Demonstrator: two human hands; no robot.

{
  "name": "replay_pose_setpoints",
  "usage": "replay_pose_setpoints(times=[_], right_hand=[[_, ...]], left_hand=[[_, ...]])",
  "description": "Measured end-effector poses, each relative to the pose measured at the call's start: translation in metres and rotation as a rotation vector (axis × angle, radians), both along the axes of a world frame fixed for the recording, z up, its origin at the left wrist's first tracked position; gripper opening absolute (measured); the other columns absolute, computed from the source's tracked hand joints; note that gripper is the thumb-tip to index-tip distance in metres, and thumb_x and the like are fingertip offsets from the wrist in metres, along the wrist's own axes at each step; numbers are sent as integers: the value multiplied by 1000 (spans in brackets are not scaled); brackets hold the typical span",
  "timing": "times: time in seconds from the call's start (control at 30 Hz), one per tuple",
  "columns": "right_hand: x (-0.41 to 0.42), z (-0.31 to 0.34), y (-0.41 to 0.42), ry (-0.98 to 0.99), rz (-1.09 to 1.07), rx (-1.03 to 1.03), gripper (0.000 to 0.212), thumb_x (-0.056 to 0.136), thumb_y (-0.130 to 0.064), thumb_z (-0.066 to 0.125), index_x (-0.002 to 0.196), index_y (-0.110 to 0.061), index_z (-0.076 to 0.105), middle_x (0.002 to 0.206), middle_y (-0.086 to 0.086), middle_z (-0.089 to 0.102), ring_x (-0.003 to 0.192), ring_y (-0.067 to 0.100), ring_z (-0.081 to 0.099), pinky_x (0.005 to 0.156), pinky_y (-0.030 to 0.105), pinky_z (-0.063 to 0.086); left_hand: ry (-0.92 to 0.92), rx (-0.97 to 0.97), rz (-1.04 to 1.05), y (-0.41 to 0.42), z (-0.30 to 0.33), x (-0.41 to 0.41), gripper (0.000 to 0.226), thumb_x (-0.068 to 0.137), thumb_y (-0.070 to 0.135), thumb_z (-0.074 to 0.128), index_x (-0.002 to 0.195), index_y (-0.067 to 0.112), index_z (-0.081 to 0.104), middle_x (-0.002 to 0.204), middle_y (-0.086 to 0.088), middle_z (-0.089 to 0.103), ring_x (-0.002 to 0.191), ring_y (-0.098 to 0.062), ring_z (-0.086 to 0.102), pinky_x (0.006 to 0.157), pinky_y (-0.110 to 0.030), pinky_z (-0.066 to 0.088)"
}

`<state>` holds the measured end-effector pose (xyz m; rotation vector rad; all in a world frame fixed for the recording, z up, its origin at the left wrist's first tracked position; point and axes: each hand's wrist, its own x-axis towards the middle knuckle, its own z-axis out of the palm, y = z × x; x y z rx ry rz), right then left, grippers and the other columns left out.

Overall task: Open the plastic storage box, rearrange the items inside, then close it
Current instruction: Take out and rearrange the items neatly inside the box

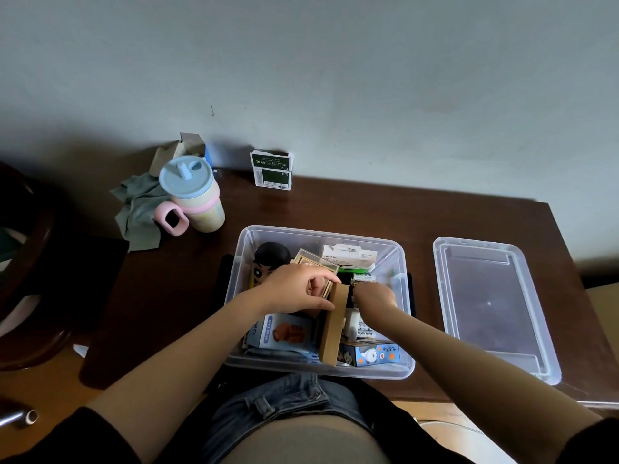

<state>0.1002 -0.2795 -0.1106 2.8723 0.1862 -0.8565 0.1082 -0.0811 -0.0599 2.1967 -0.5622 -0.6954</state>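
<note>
One clear storage box (403,369) sits open at the near table edge (187,283), holding several small cartons. Inside, the left hand (294,289) curls its fingers round one upright brown box (335,324); the right hand (375,293) reaches down among the cartons, its fingers hidden. One lid (492,306) lies just right. Farther back stand one lidded cup (192,192) and one green-and-white carton (272,169).

Lid (492,306) right of box (248,242)

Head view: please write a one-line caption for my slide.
Both hands reach into the open clear storage box, the left gripping an upright brown cardboard box; the lid lies alongside.
</note>
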Motion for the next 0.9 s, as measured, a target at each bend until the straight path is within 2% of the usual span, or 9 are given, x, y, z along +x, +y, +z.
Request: replay_pose_setpoints(times=[0.1,0.17,0.23,0.33,0.47,0.63,0.8,0.9], right_hand=[[-2,-2,1,16,-119,99,23,88,4,48,107,-7,57,106,10,65,97,26,62,65,28,42],[-2,-2,2,28,-174,130,27,88,2,50,115,-6,51,109,11,64,99,28,62,64,30,42],[-2,-3,3,19,-208,132,35,88,3,51,121,-5,44,111,12,64,100,29,63,63,31,41],[-5,-4,3,-28,-162,100,39,88,6,49,125,-5,42,112,13,64,101,31,63,64,32,42],[-11,-8,2,-69,-38,69,38,88,8,51,123,-4,44,117,14,62,105,30,61,74,34,48],[-9,-4,3,-77,-76,90,40,86,8,53,123,-4,44,119,15,60,107,31,60,74,34,48],[-10,0,4,-55,-83,64,38,87,8,52,122,-3,46,120,15,59,108,31,60,76,33,48],[-8,8,6,-15,-91,47,38,85,9,52,120,-4,48,118,14,61,107,29,60,72,31,46]], left_hand=[[-7,-1,5,-1,0,0,46,76,48,73,119,39,59,72,17,60,87,-4,60,87,-36,50],[-20,1,8,-1,0,0,46,75,48,73,119,40,59,68,20,57,73,4,55,80,-29,50],[-31,1,5,-1,1,0,46,76,48,73,119,39,59,66,20,56,68,7,52,75,-25,47],[-39,-4,-4,-1,2,0,47,76,46,73,120,37,59,66,19,56,67,9,51,73,-25,46],[-35,2,-6,-1,4,0,47,77,46,73,121,36,59,68,18,57,70,3,53,78,-29,49],[-21,5,0,-1,4,-1,47,77,46,72,121,38,58,69,18,58,73,4,53,78,-26,48],[-13,-4,9,-1,4,-2,47,77,45,73,120,37,59,68,18,58,69,13,50,71,-19,40],[25,-53,29,2,6,-3,41,78,37,74,117,34,61,72,14,60,68,8,52,71,-18,41]])
